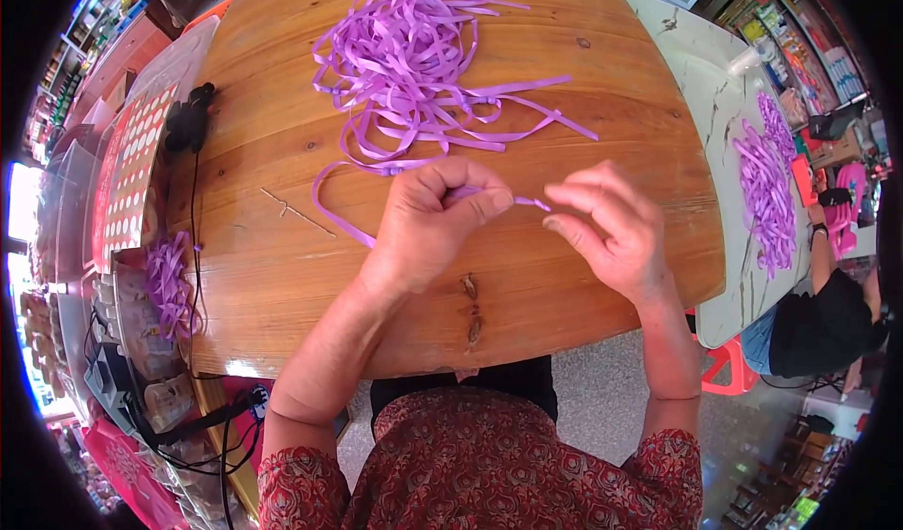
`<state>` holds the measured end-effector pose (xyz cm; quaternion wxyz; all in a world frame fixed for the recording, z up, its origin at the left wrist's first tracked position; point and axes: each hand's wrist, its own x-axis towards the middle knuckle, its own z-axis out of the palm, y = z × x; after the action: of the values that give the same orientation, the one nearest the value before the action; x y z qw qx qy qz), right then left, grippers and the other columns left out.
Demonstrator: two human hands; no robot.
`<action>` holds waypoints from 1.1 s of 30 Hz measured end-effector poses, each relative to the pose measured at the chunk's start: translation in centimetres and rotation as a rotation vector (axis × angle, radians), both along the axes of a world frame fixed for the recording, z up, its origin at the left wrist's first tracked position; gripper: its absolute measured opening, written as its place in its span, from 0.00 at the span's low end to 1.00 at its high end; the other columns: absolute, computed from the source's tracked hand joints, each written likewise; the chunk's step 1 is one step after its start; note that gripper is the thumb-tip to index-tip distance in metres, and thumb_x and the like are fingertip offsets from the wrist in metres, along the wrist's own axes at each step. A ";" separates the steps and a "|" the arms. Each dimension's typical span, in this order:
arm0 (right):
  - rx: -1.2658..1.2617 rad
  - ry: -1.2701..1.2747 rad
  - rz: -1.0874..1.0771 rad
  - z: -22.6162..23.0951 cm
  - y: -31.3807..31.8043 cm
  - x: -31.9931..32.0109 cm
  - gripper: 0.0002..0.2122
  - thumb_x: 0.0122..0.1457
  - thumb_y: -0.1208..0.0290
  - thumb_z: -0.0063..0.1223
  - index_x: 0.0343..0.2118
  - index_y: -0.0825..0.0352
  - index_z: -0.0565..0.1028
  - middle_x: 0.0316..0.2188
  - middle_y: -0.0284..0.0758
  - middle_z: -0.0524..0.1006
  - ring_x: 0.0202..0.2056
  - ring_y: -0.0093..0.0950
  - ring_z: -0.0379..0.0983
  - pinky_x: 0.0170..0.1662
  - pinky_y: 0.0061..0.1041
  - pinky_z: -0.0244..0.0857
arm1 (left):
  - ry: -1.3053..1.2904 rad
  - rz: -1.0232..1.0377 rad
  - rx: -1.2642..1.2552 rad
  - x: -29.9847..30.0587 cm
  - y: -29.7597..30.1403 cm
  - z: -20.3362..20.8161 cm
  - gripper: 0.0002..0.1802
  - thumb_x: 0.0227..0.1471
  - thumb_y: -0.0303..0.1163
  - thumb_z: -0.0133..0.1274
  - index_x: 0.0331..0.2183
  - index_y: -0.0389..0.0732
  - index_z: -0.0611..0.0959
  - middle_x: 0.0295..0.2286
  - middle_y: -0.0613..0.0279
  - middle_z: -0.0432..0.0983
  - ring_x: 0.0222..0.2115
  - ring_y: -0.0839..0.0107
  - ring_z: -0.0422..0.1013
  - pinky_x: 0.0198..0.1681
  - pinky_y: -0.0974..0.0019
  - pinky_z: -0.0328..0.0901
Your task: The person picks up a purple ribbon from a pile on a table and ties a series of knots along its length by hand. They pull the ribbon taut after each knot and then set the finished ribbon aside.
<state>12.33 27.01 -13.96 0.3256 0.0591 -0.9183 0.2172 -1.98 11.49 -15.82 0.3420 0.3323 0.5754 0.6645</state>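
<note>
My left hand (428, 220) is closed in a pinch on a narrow purple ribbon (529, 202) above the wooden table. Its twisted end sticks out past my left thumb, toward the right. Just beyond that tip my right hand (616, 229) hovers with curled fingers, thumb and forefinger apart and nothing visibly between them. A loop of purple ribbon (324, 205) runs from behind my left hand over the tabletop. Farther back lies a large tangled heap of purple ribbons (404, 55), some with small knots or beads along them.
A thin twisted piece of wire or cord (299, 213) lies on the wooden table (564, 285). Black cable (195, 201) and more purple ribbon (169, 285) are at the left edge. On the right, a white marbled table (701, 79) bears another ribbon pile (767, 191), beside a person (823, 323).
</note>
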 end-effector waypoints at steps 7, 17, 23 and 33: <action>-0.352 -0.138 -0.084 -1.1 -0.8 -0.6 0.20 0.42 0.77 0.65 0.42 0.69 0.74 0.35 0.35 0.75 0.34 0.27 0.73 0.38 0.24 0.68 | -0.290 0.026 0.053 0.4 0.0 0.6 0.03 0.47 0.24 0.57 0.29 0.39 0.80 0.24 0.73 0.73 0.22 0.86 0.61 0.24 0.79 0.55; -0.486 -0.275 0.435 -2.5 -4.2 -4.8 0.16 0.48 0.71 0.60 0.40 0.68 0.72 0.38 0.41 0.75 0.40 0.36 0.72 0.42 0.34 0.64 | -0.525 -0.142 0.509 -0.5 -1.6 2.4 0.04 0.51 0.28 0.54 0.31 0.38 0.78 0.18 0.73 0.65 0.17 0.84 0.54 0.20 0.77 0.48; -0.646 -0.381 0.111 0.0 -2.1 -1.2 0.08 0.51 0.82 0.55 0.35 0.71 0.77 0.29 0.34 0.77 0.33 0.22 0.74 0.37 0.20 0.68 | -0.564 -0.039 0.800 -5.9 -3.1 2.9 0.06 0.55 0.29 0.48 0.34 0.37 0.76 0.19 0.73 0.54 0.18 0.81 0.48 0.22 0.75 0.45; -0.789 -0.228 -0.047 0.3 -0.2 2.1 0.09 0.52 0.83 0.55 0.38 0.73 0.76 0.30 0.34 0.76 0.33 0.20 0.73 0.37 0.16 0.66 | -0.444 0.280 0.632 -6.5 -2.6 2.6 0.03 0.54 0.26 0.49 0.31 0.39 0.77 0.21 0.73 0.66 0.18 0.81 0.55 0.22 0.77 0.52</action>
<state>14.48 26.79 -13.68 0.2241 -0.1159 -0.7958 0.5505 -8.43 8.88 -13.26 0.2451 0.1879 0.2947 0.9043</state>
